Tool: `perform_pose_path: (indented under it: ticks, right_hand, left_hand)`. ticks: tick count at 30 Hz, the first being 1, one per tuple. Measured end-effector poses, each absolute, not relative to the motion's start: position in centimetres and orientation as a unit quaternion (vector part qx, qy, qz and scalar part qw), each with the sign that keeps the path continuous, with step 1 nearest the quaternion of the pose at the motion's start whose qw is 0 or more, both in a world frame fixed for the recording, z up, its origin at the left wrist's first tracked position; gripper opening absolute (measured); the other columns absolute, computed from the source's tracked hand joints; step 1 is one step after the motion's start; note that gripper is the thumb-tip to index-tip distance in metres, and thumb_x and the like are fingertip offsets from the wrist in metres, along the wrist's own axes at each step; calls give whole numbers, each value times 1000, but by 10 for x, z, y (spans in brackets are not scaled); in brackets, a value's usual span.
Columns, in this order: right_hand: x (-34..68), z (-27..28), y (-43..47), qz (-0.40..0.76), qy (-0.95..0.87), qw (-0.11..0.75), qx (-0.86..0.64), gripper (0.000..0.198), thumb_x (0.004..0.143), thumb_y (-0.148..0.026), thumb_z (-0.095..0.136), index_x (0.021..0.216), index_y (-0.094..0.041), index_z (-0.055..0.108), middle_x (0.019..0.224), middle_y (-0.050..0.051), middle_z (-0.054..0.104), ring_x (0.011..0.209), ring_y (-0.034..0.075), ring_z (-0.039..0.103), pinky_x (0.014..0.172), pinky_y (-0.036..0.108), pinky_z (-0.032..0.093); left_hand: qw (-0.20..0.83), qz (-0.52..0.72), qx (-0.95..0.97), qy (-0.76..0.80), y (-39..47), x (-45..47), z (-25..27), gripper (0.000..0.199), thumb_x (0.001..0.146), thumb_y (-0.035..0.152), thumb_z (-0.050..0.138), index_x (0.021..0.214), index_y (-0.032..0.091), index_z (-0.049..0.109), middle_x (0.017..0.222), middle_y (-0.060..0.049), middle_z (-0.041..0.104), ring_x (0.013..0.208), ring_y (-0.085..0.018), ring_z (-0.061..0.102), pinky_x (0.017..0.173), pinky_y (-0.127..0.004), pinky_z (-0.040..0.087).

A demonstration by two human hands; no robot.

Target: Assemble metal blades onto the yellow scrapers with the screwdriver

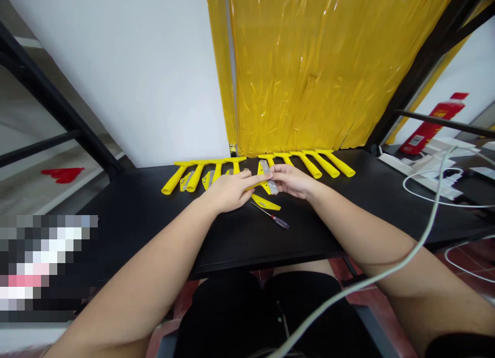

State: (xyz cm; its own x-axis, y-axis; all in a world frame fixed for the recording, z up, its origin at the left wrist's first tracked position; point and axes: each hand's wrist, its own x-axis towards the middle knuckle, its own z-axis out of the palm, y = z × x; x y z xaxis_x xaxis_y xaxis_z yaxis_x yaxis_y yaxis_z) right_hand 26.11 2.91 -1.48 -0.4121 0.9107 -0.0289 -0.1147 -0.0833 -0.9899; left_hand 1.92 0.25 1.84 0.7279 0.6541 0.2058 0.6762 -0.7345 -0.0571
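Observation:
My left hand (232,190) is closed around the handle of a yellow scraper, most of which its fingers hide. The scraper's head (263,184) points to the right, with a grey metal blade (273,186) along it. Pinched at that blade are the fingers of my right hand (292,180). Just below the hands lies a loose yellow cover plate (266,202) with a slot. Close to it on the black table (232,244) rests a small screwdriver (280,222) with a dark, see-through handle.
Several yellow scraper handles (170,180) stand in a row along the table's back edge, some with blade pieces (188,180) between them. A yellow plastic curtain (301,74) hangs behind. At right are a red bottle (433,123) and white power strips (417,173). A pale cable (371,280) crosses my right arm.

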Motion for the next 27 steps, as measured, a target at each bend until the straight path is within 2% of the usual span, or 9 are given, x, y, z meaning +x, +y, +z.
perform_pose_path:
  ticks: [9, 13, 16, 20, 23, 27]
  right_hand:
    - [258, -19, 31, 489, -656, 417, -396, 26, 85, -34, 83, 80, -21, 61, 56, -3, 62, 47, 11, 57, 48, 23, 49]
    - [256, -19, 30, 469, -658, 422, -412, 25, 87, -34, 80, 82, -21, 60, 56, -3, 62, 46, 12, 57, 46, 23, 46]
    - [256, -20, 30, 461, -672, 420, -399, 27, 83, -35, 84, 84, -20, 61, 58, -3, 62, 49, 12, 58, 48, 24, 47]
    - [260, -21, 33, 464, -678, 390, -416, 32, 82, -40, 85, 93, -20, 62, 60, -4, 62, 49, 12, 57, 48, 24, 47]
    - [268, -16, 31, 407, -714, 371, -433, 29, 86, -41, 81, 92, -20, 63, 69, -1, 65, 56, 12, 58, 52, 24, 47]
    - [278, -8, 23, 356, -820, 245, -376, 26, 82, -38, 84, 92, -18, 72, 81, 2, 70, 70, 14, 62, 62, 25, 49]
  left_hand:
    - [39, -110, -923, -366, 3, 20, 18, 54, 103, 28, 48, 156, 32, 45, 143, -7, 67, 117, -27, 70, 96, -42, 57]
    - [47, -109, -922, -370, 3, 21, 18, 56, 102, 27, 49, 157, 33, 45, 147, -6, 66, 119, -27, 71, 96, -41, 57]
    - [55, -102, -917, -381, 3, 21, 17, 59, 101, 27, 50, 159, 34, 44, 148, -6, 66, 121, -28, 70, 97, -42, 57]
    - [60, -82, -911, -399, 2, 22, 19, 60, 100, 29, 51, 160, 34, 46, 151, -5, 64, 127, -28, 68, 100, -44, 57]
    - [70, -84, -903, -416, 3, 19, 22, 59, 99, 30, 52, 159, 34, 48, 151, -5, 65, 127, -29, 68, 99, -43, 57]
    - [71, -100, -895, -430, 8, 10, 24, 60, 98, 31, 54, 157, 34, 51, 149, -5, 66, 124, -29, 70, 99, -43, 58]
